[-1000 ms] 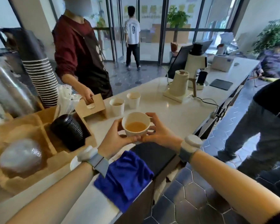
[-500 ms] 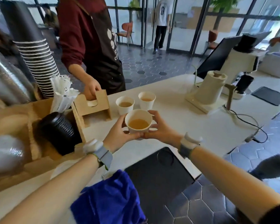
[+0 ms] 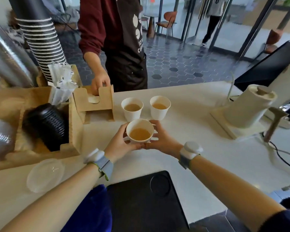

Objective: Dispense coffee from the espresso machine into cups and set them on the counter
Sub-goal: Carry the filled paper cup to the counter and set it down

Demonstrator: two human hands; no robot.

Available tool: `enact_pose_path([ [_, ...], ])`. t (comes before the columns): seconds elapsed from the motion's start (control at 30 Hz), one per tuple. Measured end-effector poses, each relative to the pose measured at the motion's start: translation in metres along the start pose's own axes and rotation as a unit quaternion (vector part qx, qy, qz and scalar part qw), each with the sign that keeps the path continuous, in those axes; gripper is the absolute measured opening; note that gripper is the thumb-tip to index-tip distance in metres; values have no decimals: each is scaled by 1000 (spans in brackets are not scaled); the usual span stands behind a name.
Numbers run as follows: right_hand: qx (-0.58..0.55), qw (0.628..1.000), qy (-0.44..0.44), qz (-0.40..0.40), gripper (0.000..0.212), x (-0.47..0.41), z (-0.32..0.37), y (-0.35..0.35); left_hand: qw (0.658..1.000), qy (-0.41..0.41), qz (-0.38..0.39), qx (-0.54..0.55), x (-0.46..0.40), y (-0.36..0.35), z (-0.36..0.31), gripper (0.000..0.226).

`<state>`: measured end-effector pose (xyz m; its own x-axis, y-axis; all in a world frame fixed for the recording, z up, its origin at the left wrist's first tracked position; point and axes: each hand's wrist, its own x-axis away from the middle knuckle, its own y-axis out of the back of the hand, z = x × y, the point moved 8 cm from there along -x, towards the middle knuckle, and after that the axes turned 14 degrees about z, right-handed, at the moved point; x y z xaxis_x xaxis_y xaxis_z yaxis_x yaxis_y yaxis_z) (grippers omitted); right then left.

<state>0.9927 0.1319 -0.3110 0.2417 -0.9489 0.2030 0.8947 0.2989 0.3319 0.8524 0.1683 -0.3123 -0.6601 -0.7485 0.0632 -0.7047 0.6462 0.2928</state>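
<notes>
Both hands [image 3: 141, 144] are cradling a light, soft-walled, nearly full cup [image 3: 139, 131] by its sides, just before two cups [image 3: 132, 108] on the worktop [image 3: 191, 148].

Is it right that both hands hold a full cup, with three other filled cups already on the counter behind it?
Not quite: the head view shows two filled cups on the counter, not three. Both the left hand and right hand do hold the cup.
</notes>
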Motion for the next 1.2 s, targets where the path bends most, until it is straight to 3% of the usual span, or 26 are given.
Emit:
enact_pose_path([
  [0.67,-7,998,-9,66,87,-29,-19,-1,999,44,-5,9,-10,3,23,87],
  [0.8,12,995,-7,94,96,-23,-16,7,999,51,-4,-1,-1,8,16,107],
  [0.9,25,996,13,80,106,-14,1,20,998,54,-20,12,15,20,6,123],
  [0.97,33,997,33,66,110,-11,19,28,998,45,-36,20,26,30,-3,121],
  [1.2,80,987,117,80,103,-13,105,-5,994,3,-110,26,85,82,-41,126],
])
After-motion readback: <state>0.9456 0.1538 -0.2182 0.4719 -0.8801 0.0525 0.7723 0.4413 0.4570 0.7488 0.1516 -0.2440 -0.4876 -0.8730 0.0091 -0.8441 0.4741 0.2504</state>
